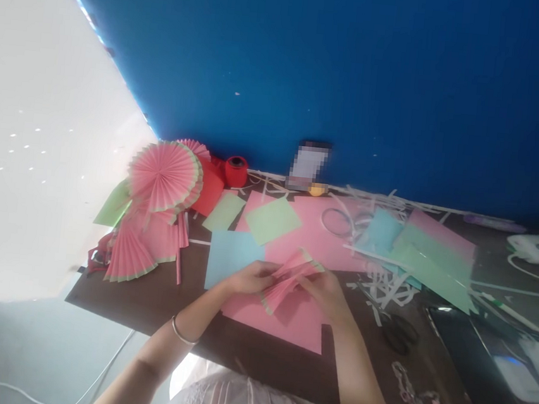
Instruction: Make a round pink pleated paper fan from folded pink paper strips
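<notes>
a dark brown counter point(145, 305), strewn with coloured sheets point(229, 255), is backed by a blue wall point(312, 60) and flanked by a white wall point(36, 192). over a pink sheet point(295, 335), pleated pink paper point(284, 289) is held between left hand point(251, 278) and right hand point(325, 291), the fingers of both pinched on it; its long axis is slanted from near left to far right, both ends green-edged.
</notes>
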`<state>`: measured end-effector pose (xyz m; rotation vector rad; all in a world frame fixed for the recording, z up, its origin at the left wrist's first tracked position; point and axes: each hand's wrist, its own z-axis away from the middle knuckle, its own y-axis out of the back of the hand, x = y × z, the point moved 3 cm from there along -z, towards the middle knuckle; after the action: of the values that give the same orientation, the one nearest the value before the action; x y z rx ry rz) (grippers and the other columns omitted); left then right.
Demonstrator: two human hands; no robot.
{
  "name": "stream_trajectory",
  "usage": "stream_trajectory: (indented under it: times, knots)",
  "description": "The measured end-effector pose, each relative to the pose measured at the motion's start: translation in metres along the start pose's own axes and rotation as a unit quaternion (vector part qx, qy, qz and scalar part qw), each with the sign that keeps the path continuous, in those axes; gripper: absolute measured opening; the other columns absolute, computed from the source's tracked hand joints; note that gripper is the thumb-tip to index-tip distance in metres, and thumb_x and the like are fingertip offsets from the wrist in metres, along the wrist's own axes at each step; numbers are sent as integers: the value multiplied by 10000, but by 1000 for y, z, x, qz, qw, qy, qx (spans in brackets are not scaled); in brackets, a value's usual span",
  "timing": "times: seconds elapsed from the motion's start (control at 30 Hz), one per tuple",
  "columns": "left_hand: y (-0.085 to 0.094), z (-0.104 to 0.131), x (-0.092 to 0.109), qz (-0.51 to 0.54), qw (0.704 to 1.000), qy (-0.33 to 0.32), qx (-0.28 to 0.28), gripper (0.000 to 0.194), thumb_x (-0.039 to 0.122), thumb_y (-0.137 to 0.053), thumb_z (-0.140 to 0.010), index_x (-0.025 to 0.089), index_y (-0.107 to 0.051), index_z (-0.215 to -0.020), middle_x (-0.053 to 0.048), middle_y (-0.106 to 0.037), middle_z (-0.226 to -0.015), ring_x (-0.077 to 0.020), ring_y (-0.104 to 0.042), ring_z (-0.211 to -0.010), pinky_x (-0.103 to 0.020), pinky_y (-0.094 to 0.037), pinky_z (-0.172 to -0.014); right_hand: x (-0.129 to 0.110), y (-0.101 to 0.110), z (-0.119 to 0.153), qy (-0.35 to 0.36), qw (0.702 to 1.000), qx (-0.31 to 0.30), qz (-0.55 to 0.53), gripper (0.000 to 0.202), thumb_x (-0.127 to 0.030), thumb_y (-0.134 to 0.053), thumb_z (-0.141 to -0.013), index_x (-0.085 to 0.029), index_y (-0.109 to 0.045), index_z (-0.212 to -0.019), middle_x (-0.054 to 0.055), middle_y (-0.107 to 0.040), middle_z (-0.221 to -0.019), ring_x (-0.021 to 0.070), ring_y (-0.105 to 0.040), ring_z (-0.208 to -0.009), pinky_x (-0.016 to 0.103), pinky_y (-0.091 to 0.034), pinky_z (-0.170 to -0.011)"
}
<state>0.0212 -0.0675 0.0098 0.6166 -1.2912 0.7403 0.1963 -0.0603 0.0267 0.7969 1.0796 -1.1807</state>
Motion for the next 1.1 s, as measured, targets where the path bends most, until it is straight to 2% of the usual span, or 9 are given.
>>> stream_trajectory:
  times: [0.13,0.3,0.43,0.57,0.7,0.93,1.1]
  knots:
    - [-1,0,3,-7,1000,-23,-1,373,353,-398,-913,178,-590,-1180,-66,-649,-1032,-167,-593,-807,-269,-457,-707,6,1,-2,5,1000,19,-21,314,-391,-748,-660,-201,-651,-890,54,-703,-822,193,-642,-692,328,-560,-637]
    - [-2,1,8,25,999,-38,-12,394,380,-391,-920,168,-559,-1207,-89,-636,-1068,-181,-602,-860,-285,-468,-746,12,6,-3,-4,1000,-15,-27,373,-375,-742,-666,-191,-651,-977,53,-697,-797,194,-633,-664,321,-549,-577]
    - [-3,2,13,2,999,-40,-9,388,392,-391,-922,174,-577,-1182,-86,-637,-1074,-197,-597,-913,-299,-460,-787,13,6,-3,5,1000,19,-20,467,-378,-741,-665,-189,-623,-1076,50,-700,-790,190,-634,-644,331,-552,-598]
    - [-3,2,15,-5,999,-33,1,422,438,-377,-920,175,-584,-1176,-83,-643,-1077,-204,-598,-930,-307,-458,-815,14,2,-3,12,999,28,-31,424,-372,-738,-676,-205,-629,-1050,36,-697,-755,183,-637,-637,317,-548,-597]
    - [-3,1,15,7,999,-31,4,434,462,-389,-910,173,-590,-1163,-83,-640,-1091,-208,-595,-951,-308,-455,-840,14,2,-3,21,999,19,-29,317,-380,-729,-685,-200,-649,-932,39,-688,-730,188,-633,-642,305,-534,-576]
    - [-4,1,7,-2,1000,-29,5,386,409,-388,-918,185,-590,-1159,-72,-634,-1031,-177,-585,-861,-291,-462,-770,11,-2,-4,23,998,48,-16,454,-407,-724,-682,-214,-613,-1077,57,-710,-875,241,-661,-809,369,-560,-684]
    - [-5,-1,4,13,1000,-4,15,398,436,-382,-913,170,-606,-1106,-68,-618,-1000,-169,-567,-843,-282,-462,-739,16,-2,-5,30,997,73,-11,525,-387,-737,-675,-207,-589,-1145,72,-708,-925,269,-639,-945,393,-545,-771]
